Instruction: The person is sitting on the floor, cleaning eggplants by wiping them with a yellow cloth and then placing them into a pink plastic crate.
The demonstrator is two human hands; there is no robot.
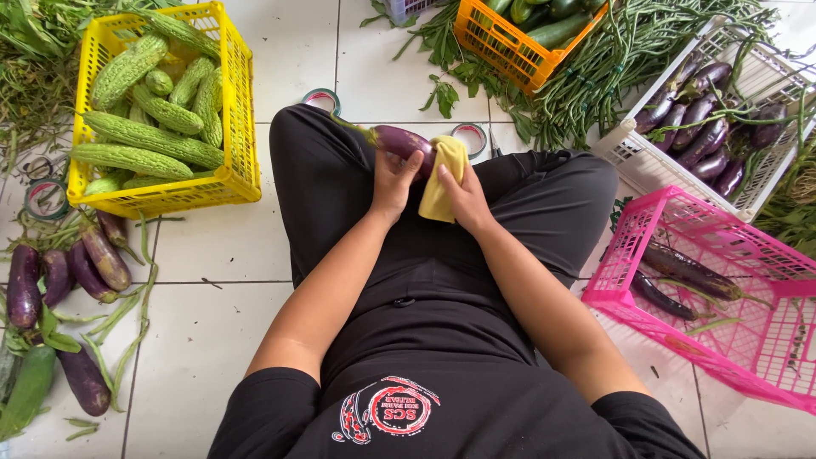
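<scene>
Four crates are sitting around the seated person on the white tiled floor (221,246). The yellow crate (242,110) at upper left is holding roughly ten bitter gourds (153,136), some hidden under others. The orange crate (501,42) up top is showing about four cucumbers, partly cut off by the frame edge. The white crate (633,157) on the right is carrying around nine purple eggplants, with long beans (595,76) trailing over it. The pink crate (620,255) is holding two long eggplants. On the floor at left, about six loose eggplants (85,272) are lying beside one green cucumber (30,387). Three tape rolls are showing: one at far left (42,200), two (323,98) just beyond the knees.

Now the hands: one eggplant (399,140) is resting above the lap, stem pointing left. The left hand (393,183) is gripping it from below, fingers curled around its near side. The right hand (463,195) is pressing a yellow cloth (446,178) against the eggplant's right end, fingers clenched on the cloth. Both hands are touching the eggplant, cloth sitting between the right palm and the skin.
</scene>
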